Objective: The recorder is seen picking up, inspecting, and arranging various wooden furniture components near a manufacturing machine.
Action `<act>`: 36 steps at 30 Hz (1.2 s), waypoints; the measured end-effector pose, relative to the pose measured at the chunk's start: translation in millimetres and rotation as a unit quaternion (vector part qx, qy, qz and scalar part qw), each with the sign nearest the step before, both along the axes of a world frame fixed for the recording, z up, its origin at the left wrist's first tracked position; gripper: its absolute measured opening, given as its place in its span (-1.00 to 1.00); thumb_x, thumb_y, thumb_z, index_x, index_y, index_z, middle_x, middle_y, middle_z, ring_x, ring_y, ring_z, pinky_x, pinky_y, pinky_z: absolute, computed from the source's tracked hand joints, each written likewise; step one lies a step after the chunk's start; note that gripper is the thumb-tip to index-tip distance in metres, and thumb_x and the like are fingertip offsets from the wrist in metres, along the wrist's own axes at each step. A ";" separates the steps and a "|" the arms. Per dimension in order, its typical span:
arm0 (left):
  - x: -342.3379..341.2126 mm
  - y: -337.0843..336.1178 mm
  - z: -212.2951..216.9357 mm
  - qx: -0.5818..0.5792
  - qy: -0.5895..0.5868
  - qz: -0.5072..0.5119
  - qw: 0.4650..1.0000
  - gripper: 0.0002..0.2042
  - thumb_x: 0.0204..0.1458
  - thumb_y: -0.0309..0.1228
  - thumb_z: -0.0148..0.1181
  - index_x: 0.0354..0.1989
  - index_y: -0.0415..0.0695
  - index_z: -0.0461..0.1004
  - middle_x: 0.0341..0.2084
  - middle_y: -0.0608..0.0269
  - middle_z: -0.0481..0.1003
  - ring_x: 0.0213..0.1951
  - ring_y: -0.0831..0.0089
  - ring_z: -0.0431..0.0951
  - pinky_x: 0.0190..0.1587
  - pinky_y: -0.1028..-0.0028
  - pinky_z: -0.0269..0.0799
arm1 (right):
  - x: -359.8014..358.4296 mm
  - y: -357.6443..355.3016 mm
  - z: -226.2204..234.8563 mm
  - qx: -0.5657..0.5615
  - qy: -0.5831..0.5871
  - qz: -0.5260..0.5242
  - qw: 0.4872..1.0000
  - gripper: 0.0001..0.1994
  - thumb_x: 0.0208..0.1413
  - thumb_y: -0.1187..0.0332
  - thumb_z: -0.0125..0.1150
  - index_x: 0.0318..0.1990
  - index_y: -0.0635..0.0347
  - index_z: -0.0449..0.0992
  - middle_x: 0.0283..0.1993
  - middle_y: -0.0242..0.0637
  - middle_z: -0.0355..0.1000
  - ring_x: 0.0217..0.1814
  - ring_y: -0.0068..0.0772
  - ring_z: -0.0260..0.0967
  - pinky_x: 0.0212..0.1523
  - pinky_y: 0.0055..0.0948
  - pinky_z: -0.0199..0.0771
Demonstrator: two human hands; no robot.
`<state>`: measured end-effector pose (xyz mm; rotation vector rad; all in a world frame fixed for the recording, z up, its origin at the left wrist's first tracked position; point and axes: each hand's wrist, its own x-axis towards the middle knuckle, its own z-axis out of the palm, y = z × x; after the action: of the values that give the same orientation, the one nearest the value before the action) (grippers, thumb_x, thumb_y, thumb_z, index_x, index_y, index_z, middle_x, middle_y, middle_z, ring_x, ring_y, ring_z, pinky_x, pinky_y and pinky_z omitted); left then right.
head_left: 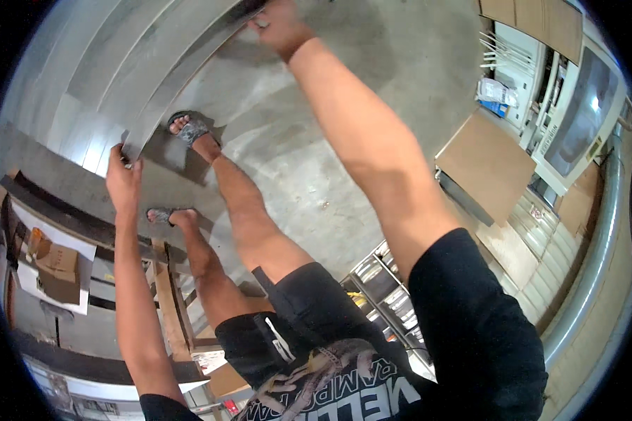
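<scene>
Long, flat grey panels (112, 77) with a smooth sheen fill the upper left, their edges bending with the picture. My left hand (125, 184) is closed at the near corner of one panel, thumb and fingers pinching its edge. A small dark bit shows between those fingers; I cannot make out what it is. At the top, my right arm reaches far out, and my right hand (284, 31) is closed at the far end of the same panel's edge. That hand is slightly blurred and partly cut by the rim.
My sandalled feet stand on the concrete floor (309, 168) beside the panels. At left is a wooden frame (168, 302) near an opened carton (57, 265). A cardboard box (488, 165), a white machine with a dark window (584, 116) and a thick pipe (597, 259) are on the right.
</scene>
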<state>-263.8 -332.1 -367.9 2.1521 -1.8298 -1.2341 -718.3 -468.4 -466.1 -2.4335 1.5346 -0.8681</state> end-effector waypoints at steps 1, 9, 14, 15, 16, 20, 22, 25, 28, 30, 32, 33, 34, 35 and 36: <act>-8.6 1.3 -13.5 -0.017 0.014 0.002 1.000 -0.43 0.00 -0.29 0.46 0.17 -0.25 0.43 -0.05 -0.03 0.60 -0.07 0.05 0.60 0.01 0.20 0.48 | -9.1 0.3 6.1 -0.020 -0.065 -0.007 0.998 -0.77 -0.03 0.23 0.32 -0.57 0.17 0.52 -0.51 -0.13 0.48 -0.43 0.03 0.44 -0.29 0.00 0.42; -68.4 -4.6 -17.3 0.103 0.133 0.285 0.944 -0.56 0.13 -0.18 0.41 -0.01 -0.32 0.54 -0.28 0.16 0.58 -0.26 0.38 0.49 -0.13 0.37 0.43 | -38.9 -3.5 51.5 0.132 -0.125 0.036 0.983 -0.78 0.00 0.32 0.28 -0.42 0.05 0.29 -0.46 -0.31 0.29 -0.46 -0.30 0.21 -0.38 -0.27 0.26; -110.0 -5.7 -20.7 -0.001 0.127 0.353 0.927 -0.64 0.07 -0.27 0.44 -0.13 -0.32 0.54 -0.42 0.17 0.55 -0.41 0.38 0.43 -0.27 0.28 0.43 | -31.1 -4.2 32.9 0.384 -0.324 -0.133 0.855 -0.39 0.13 0.13 0.36 0.31 0.05 0.34 0.13 -0.13 0.48 0.01 -0.41 0.44 -0.02 -0.36 0.48; -110.9 -10.9 -22.5 -0.009 0.077 0.329 0.941 -0.63 0.06 -0.28 0.45 -0.12 -0.31 0.54 -0.45 0.16 0.54 -0.41 0.37 0.45 -0.25 0.28 0.45 | -26.0 -6.5 32.8 0.390 -0.329 -0.141 0.848 -0.39 0.13 0.13 0.35 0.31 0.05 0.34 0.13 -0.14 0.48 0.02 -0.41 0.44 0.00 -0.36 0.47; -119.7 -16.2 -23.0 0.016 0.088 0.343 0.935 -0.57 0.00 -0.29 0.49 -0.08 -0.34 0.53 -0.35 0.02 0.53 -0.29 0.18 0.51 -0.15 0.20 0.47 | -29.5 -9.7 34.2 0.396 -0.331 -0.149 0.844 -0.40 0.14 0.13 0.33 0.31 0.05 0.34 0.14 -0.14 0.48 0.03 -0.40 0.43 0.01 -0.35 0.46; -152.1 -26.4 -28.6 -0.016 0.074 0.320 0.944 -0.46 -0.06 -0.31 0.51 0.05 -0.35 0.49 -0.20 -0.15 0.48 -0.09 -0.11 0.53 0.01 0.09 0.46 | -40.2 -13.8 37.4 0.404 -0.338 -0.177 0.831 -0.43 0.18 0.11 0.27 0.32 0.05 0.35 0.17 -0.15 0.46 0.07 -0.39 0.41 0.06 -0.33 0.41; -161.2 -27.9 -21.0 -0.005 0.083 0.347 0.934 -0.38 -0.01 -0.32 0.46 0.21 -0.33 0.42 -0.05 -0.21 0.41 0.02 -0.17 0.47 0.12 0.08 0.41 | -36.9 -20.0 37.8 0.413 -0.332 -0.179 0.829 -0.44 0.20 0.11 0.24 0.32 0.05 0.35 0.18 -0.15 0.45 0.09 -0.38 0.40 0.09 -0.32 0.39; -180.5 -37.8 -10.4 0.006 0.096 0.372 0.923 -0.40 0.01 -0.37 0.43 0.24 -0.32 0.40 -0.01 -0.22 0.39 0.04 -0.18 0.47 0.15 0.09 0.39 | -47.3 -21.3 42.5 0.415 -0.335 -0.203 0.821 -0.46 0.22 0.10 0.19 0.32 0.05 0.35 0.20 -0.16 0.44 0.12 -0.36 0.39 0.13 -0.30 0.36; -185.6 -44.1 -8.3 0.009 0.096 0.365 0.926 -0.45 0.05 -0.41 0.38 0.23 -0.31 0.42 -0.02 -0.21 0.40 0.05 -0.18 0.46 0.14 0.09 0.39 | -50.1 -23.3 45.2 0.415 -0.341 -0.215 0.816 -0.47 0.25 0.09 0.14 0.32 0.04 0.36 0.22 -0.16 0.43 0.15 -0.35 0.37 0.16 -0.28 0.32; -191.6 -43.4 -6.7 0.005 0.098 0.361 0.927 -0.50 0.05 -0.42 0.37 0.19 -0.29 0.45 -0.03 -0.18 0.42 0.05 -0.17 0.47 0.11 0.07 0.41 | -55.0 -24.5 47.2 0.415 -0.343 -0.225 0.812 -0.48 0.27 0.09 0.11 0.32 0.04 0.36 0.23 -0.17 0.43 0.17 -0.34 0.36 0.19 -0.27 0.30; -191.6 -45.0 -11.2 -0.006 0.117 0.350 0.929 -0.51 0.05 -0.43 0.37 0.18 -0.27 0.46 -0.04 -0.16 0.42 0.04 -0.15 0.47 0.11 0.07 0.41 | -59.4 -25.3 48.7 0.416 -0.345 -0.232 0.809 -0.49 0.28 0.08 0.08 0.32 0.04 0.36 0.24 -0.17 0.42 0.18 -0.33 0.35 0.22 -0.26 0.28; -191.7 -45.5 -14.8 -0.015 0.135 0.338 0.931 -0.52 0.04 -0.43 0.37 0.16 -0.26 0.48 -0.05 -0.13 0.43 0.04 -0.13 0.48 0.10 0.06 0.42 | -60.4 -25.1 48.1 0.419 -0.346 -0.237 0.806 -0.50 0.29 0.08 0.07 0.32 0.04 0.36 0.25 -0.17 0.41 0.19 -0.32 0.35 0.23 -0.26 0.27; -195.1 -46.6 -17.8 -0.017 0.133 0.338 0.932 -0.52 0.04 -0.43 0.37 0.16 -0.26 0.48 -0.05 -0.13 0.43 0.04 -0.13 0.48 0.10 0.06 0.42 | -64.2 -26.0 50.4 0.418 -0.347 -0.240 0.805 -0.50 0.30 0.07 0.05 0.33 0.04 0.36 0.25 -0.18 0.41 0.20 -0.32 0.34 0.24 -0.25 0.26; -197.9 -48.4 -16.3 -0.024 0.121 0.337 0.933 -0.54 0.03 -0.45 0.36 0.15 -0.24 0.49 -0.06 -0.11 0.43 0.03 -0.11 0.48 0.09 0.07 0.42 | -66.4 -25.6 50.9 0.418 -0.348 -0.243 0.803 -0.50 0.31 0.07 0.03 0.33 0.04 0.36 0.26 -0.18 0.41 0.21 -0.31 0.34 0.25 -0.25 0.25; -199.6 -49.7 -15.1 -0.031 0.110 0.335 0.935 -0.55 0.02 -0.47 0.35 0.13 -0.22 0.50 -0.07 -0.09 0.44 0.02 -0.10 0.49 0.08 0.08 0.43 | -67.9 -24.7 50.3 0.421 -0.350 -0.247 0.800 -0.51 0.32 0.07 0.02 0.33 0.04 0.36 0.27 -0.18 0.40 0.22 -0.31 0.33 0.27 -0.24 0.23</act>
<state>-463.4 -381.9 -383.0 2.1975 -0.8994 -1.1532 -786.2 -493.1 -415.8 -0.9443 1.7016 -0.7639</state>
